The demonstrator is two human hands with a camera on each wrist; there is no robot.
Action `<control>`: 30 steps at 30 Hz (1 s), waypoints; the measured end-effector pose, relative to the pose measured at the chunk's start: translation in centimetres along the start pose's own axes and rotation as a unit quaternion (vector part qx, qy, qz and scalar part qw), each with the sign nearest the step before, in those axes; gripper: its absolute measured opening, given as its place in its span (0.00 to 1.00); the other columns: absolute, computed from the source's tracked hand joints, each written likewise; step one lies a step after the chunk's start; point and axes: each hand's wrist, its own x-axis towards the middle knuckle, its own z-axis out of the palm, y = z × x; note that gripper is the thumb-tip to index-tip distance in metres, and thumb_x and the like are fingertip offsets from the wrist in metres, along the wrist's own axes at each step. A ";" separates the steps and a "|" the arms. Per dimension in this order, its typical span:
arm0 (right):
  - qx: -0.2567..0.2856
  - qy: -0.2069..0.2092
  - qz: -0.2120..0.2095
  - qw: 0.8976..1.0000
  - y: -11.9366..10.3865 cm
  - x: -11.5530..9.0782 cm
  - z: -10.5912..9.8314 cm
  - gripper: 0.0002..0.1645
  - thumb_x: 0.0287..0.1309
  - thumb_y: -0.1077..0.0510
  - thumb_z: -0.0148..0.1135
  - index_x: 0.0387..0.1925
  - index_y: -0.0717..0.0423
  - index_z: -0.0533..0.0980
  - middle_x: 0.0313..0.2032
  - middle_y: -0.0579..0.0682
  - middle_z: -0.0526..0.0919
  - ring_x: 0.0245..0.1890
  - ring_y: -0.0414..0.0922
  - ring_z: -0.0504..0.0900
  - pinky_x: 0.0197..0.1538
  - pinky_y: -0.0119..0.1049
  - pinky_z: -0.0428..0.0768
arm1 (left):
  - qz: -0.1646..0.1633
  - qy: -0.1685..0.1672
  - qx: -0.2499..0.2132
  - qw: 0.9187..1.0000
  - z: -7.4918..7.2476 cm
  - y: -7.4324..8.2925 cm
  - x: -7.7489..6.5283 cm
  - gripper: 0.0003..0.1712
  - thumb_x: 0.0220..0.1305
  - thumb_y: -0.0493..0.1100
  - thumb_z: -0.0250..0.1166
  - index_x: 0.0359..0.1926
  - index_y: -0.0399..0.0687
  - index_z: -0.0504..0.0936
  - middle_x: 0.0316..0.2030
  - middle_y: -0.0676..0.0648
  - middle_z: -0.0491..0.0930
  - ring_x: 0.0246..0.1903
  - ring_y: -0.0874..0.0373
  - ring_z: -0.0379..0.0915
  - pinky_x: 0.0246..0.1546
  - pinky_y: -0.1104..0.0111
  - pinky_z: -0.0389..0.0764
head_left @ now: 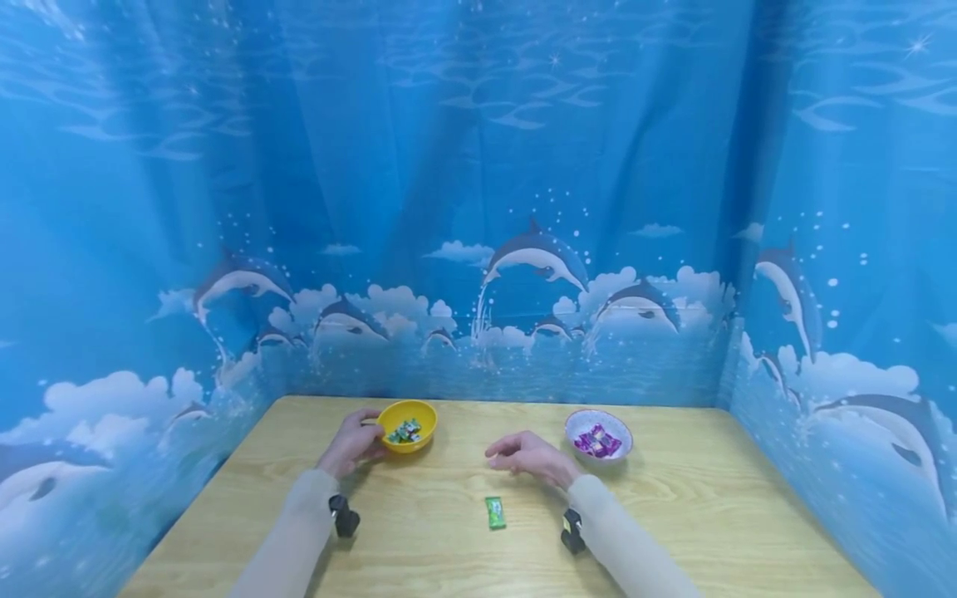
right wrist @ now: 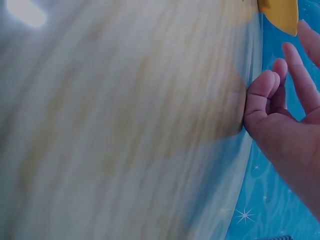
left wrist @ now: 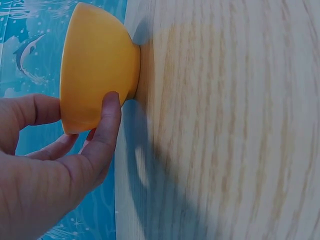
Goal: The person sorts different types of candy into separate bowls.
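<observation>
On the left of the head view, my left hand [head_left: 355,443] holds the side of a yellow bowl [head_left: 428,419]. Several green-wrapped candies [head_left: 406,431] lie inside it. The left wrist view shows the thumb at the rim and a fingertip against the outer wall of the yellow bowl [left wrist: 100,55], whose foot meets the table. My right hand [head_left: 532,458] is over the table between the two bowls, holding nothing that I can see. Its index finger [right wrist: 300,75] reaches out while the other fingers bend loosely. One green-wrapped candy [head_left: 496,512] lies on the table nearer to me.
Right of my right hand stands a white patterned bowl [head_left: 623,426] with several purple-wrapped candies [head_left: 598,442]. Everything rests on a light wooden table [head_left: 441,556]. A blue dolphin-printed curtain [head_left: 463,166] encloses its back and sides.
</observation>
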 end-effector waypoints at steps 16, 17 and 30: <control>-0.142 -0.100 -0.044 0.984 -0.1 -0.8 0.3 0.17 0.47 0.60 0.74 0.42 0.51 0.85 0.39 0.44 0.86 0.39 0.39 0.77 0.46 0.31 0.76 | 0.001 -0.009 -0.009 1.000 -0.1 -0.1 -0.1 0.33 0.63 0.30 0.51 0.70 0.32 0.59 0.62 0.26 0.65 0.55 0.38 0.73 0.48 0.56 0.84; -0.149 -0.101 -0.047 0.982 -0.2 -0.8 0.4 0.16 0.47 0.60 0.75 0.42 0.51 0.85 0.39 0.43 0.85 0.39 0.39 0.77 0.46 0.32 0.76 | 0.001 -0.010 -0.010 1.000 -0.1 0.0 -0.2 0.33 0.63 0.30 0.51 0.70 0.32 0.59 0.62 0.26 0.65 0.55 0.38 0.73 0.48 0.56 0.84; -0.198 -0.108 -0.048 0.973 -0.2 -1.2 1.3 0.15 0.43 0.59 0.77 0.37 0.48 0.86 0.35 0.41 0.80 0.38 0.39 0.71 0.46 0.34 0.69 | 0.002 -0.011 -0.009 1.000 0.0 0.1 -0.2 0.31 0.64 0.30 0.52 0.68 0.31 0.60 0.59 0.26 0.67 0.51 0.41 0.76 0.48 0.55 0.84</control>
